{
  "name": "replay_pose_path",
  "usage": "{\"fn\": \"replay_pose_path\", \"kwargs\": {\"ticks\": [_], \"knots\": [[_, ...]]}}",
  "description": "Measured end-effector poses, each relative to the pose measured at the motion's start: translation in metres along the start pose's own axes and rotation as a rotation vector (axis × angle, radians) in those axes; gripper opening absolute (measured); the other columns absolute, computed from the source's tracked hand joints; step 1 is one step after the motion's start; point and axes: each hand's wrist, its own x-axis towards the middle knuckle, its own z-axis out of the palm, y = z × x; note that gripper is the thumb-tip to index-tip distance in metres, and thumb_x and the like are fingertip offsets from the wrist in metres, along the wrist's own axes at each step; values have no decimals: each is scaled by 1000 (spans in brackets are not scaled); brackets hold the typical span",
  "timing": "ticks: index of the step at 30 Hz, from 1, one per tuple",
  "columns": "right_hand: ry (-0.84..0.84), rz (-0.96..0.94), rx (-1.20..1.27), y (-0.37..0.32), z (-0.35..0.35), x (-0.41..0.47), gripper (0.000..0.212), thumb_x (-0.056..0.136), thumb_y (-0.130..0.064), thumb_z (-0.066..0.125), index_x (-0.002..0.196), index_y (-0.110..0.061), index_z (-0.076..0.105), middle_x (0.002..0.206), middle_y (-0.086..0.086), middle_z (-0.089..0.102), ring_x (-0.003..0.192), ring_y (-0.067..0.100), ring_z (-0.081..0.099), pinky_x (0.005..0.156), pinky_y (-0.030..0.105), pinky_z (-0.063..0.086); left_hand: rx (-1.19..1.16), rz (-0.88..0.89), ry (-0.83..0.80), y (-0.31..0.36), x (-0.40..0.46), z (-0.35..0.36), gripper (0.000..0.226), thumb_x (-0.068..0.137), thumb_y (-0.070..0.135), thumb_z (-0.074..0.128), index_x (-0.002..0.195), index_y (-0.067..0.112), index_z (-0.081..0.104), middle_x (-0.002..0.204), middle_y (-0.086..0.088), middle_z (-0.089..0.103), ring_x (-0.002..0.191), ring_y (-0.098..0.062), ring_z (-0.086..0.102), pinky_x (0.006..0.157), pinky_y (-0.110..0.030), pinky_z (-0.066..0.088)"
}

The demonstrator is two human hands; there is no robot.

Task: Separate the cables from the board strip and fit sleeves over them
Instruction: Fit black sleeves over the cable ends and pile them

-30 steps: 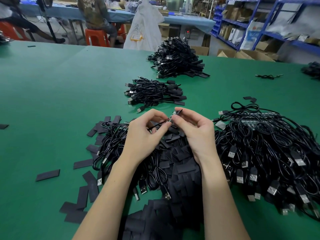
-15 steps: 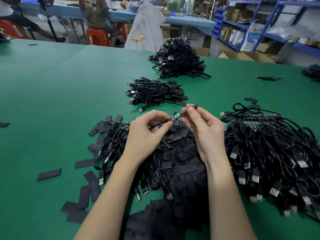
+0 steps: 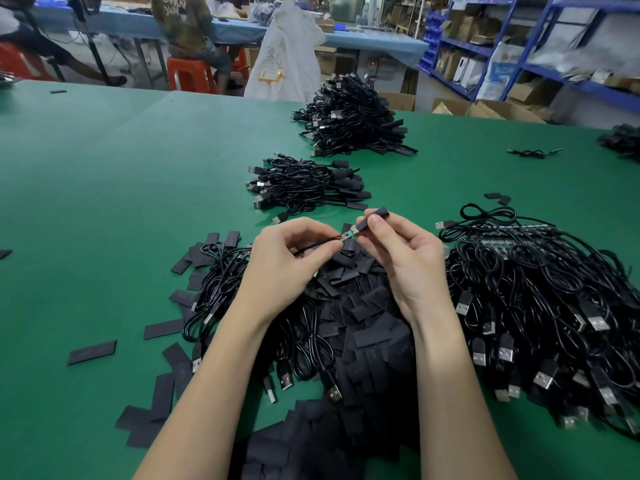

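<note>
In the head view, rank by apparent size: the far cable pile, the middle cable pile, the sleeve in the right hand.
1. Far cable pile and middle cable pile: alike in apparent size; distance makes ranking unsure.
2. Sleeve, pinched by the right hand: clearly smallest.

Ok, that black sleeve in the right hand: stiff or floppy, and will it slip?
The sleeve juts straight past the right hand without drooping, so probably fairly stiff. Loose sleeves lie flat on the table: likely light, unlikely to roll. Its matte surface probably grips well.

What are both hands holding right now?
Left hand: pinching the cable.
Right hand: pinching a black sleeve.
</note>
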Motion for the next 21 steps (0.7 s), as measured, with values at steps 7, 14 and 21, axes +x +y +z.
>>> {"fn": "replay_pose_path", "kwargs": {"ticks": [7,14,21], "knots": [[-70,94,58,-10,0,-2,18,95,-9,66,88,-13,82,97,11,78,96,17,74,80,22,58,7,-7,-22,6,4,-5,8,83,15,83,87,21,78,83,8,77,78,-2,70,73,-12,48],[-123,98,-27,-12,2,-2,10,93,-7,67,96,-8,77,94,8,78,95,18,74,82,23,58,59,-23,-47,10,5,-8,7,83,19,83,89,19,79,83,9,78,80,-4,72,71,-13,48],[-92,131,23,-12,2,-3,11,95,-5,65,95,-5,76,95,10,78,92,18,75,79,23,59,107,14,-52,16,4,-3,6,85,20,81,91,19,79,85,9,77,83,-3,72,70,-11,46]]}}
